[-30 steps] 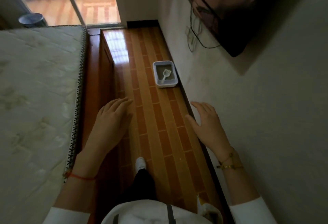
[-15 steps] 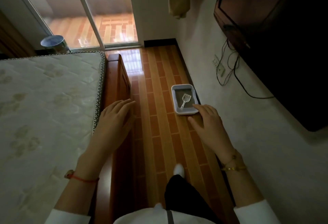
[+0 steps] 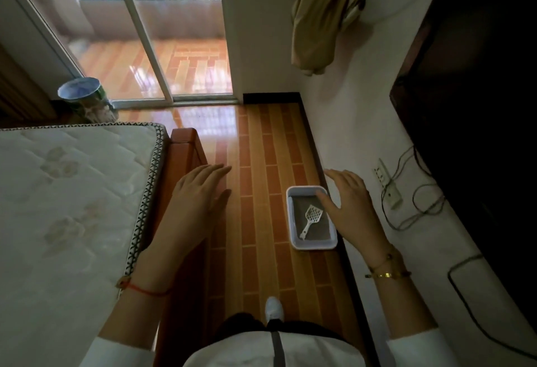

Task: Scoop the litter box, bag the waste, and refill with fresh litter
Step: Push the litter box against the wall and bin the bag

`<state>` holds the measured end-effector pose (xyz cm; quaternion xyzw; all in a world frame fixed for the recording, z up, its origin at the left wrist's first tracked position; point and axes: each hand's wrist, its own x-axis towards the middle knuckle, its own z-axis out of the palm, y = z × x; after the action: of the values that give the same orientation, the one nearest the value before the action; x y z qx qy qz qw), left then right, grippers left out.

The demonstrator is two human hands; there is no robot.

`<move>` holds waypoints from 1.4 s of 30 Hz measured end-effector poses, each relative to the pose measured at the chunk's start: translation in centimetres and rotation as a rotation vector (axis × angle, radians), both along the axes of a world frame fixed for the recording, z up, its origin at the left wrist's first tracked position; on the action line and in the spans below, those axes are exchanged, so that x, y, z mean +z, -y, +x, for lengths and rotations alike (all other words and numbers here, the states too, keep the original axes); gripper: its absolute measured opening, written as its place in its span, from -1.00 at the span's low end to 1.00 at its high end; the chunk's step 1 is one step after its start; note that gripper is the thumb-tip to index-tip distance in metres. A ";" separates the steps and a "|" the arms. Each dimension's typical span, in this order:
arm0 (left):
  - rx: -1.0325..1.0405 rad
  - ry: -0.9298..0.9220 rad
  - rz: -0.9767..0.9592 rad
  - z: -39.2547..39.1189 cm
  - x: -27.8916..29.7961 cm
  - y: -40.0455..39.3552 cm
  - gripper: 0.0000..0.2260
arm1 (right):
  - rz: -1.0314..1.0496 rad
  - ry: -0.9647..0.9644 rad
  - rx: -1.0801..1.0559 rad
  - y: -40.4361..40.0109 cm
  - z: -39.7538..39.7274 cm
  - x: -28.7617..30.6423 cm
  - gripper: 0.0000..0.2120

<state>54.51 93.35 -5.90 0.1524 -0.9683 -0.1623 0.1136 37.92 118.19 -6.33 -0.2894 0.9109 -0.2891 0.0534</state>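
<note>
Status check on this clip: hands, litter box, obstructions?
Left hand, right hand open, empty. White slotted plastic scoop lies in white rectangular litter tray. Floor path unobstructed.

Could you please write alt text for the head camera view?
A white rectangular plastic litter box sits on the wooden floor by the wall, a white slotted plastic scoop lying in its grey litter. Both hands, left and right, are open and empty.

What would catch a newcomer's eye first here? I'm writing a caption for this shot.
Two open hands, left hand and right hand, reach forward over the wooden floor. Under the right one, against the wall, sits a litter box with a white scoop lying in it. A bare mattress fills the left.
</note>
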 end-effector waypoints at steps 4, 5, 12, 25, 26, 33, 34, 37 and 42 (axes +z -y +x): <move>0.009 0.017 0.007 -6.6 0.2 4.7 -0.54 | 0.005 -0.016 0.012 5.1 -6.4 0.9 -0.53; 0.015 0.018 0.012 -8.4 0.3 5.8 -0.55 | 0.008 -0.018 0.012 6.4 -8.0 0.9 -0.53; -0.054 0.049 0.017 -21.4 -0.1 15.4 -0.57 | 0.030 -0.006 -0.061 15.9 -18.9 -0.3 -0.52; -0.538 0.100 -0.080 -46.2 0.9 31.3 -0.57 | -0.050 0.045 -0.458 29.2 -33.2 -1.0 -0.54; -0.574 0.102 -0.082 -47.9 0.9 31.5 -0.58 | -0.052 0.033 -0.494 29.3 -33.8 -1.2 -0.54; -0.795 0.132 -0.105 -59.4 0.1 30.8 -0.57 | 0.008 0.014 -0.720 29.0 -37.9 -1.9 -0.53; -0.838 0.128 -0.103 -60.8 0.1 30.3 -0.54 | 0.008 0.016 -0.746 28.8 -38.4 -1.9 -0.54; -0.961 0.113 -0.087 -64.5 0.5 28.0 -0.54 | 0.020 0.001 -0.821 28.1 -40.1 -2.0 -0.55; -1.106 0.106 -0.023 -69.5 0.0 25.0 -0.58 | 0.026 -0.019 -0.946 27.4 -42.3 -1.9 -0.57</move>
<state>-14.96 68.38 -5.94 -0.3720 -0.9101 -0.1792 -0.0358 -4.38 90.78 -8.23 0.1557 0.9468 -0.2674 -0.0889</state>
